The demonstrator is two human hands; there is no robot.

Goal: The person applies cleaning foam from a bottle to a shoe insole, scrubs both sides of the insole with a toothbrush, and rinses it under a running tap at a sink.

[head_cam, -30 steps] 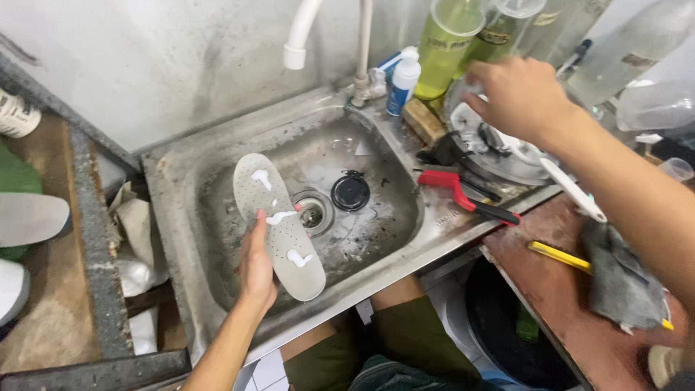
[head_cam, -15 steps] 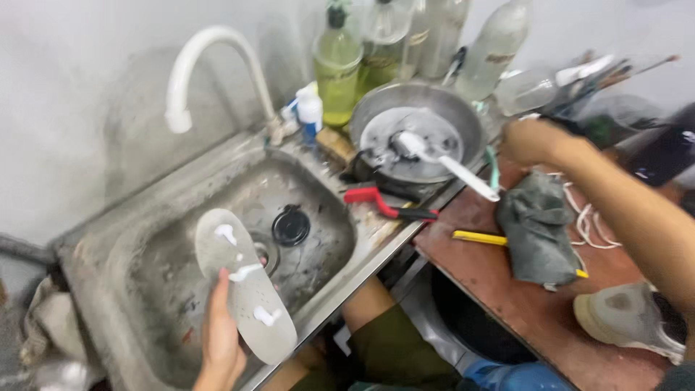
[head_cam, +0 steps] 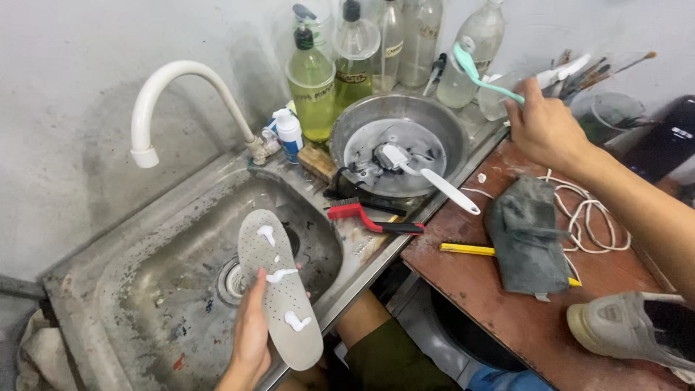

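The left hand [head_cam: 251,340] holds an insole [head_cam: 279,287] over the sink [head_cam: 130,289], with 3 blobs of paste on it. The tap [head_cam: 174,94] stands behind the sink. To the right of the sink sits a metal bowl [head_cam: 441,123], and a brush [head_cam: 428,177] lies in it. Behind the bowl stand bottles [head_cam: 313,83]. The right hand [head_cam: 544,129] holds a toothbrush [head_cam: 481,76] above a table [head_cam: 521,318], where a cloth [head_cam: 528,235], a cord [head_cam: 590,217] and, probably, a shoe [head_cam: 626,333] lie.

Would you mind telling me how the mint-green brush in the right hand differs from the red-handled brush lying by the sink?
The mint-green long-handled brush is lifted in the air by the right hand, while the red-handled brush lies flat on the steel sink's edge, untouched. The mint-green one has a slim, curved handle; the red one looks thicker, with a black grip end. Both are hand brushes.
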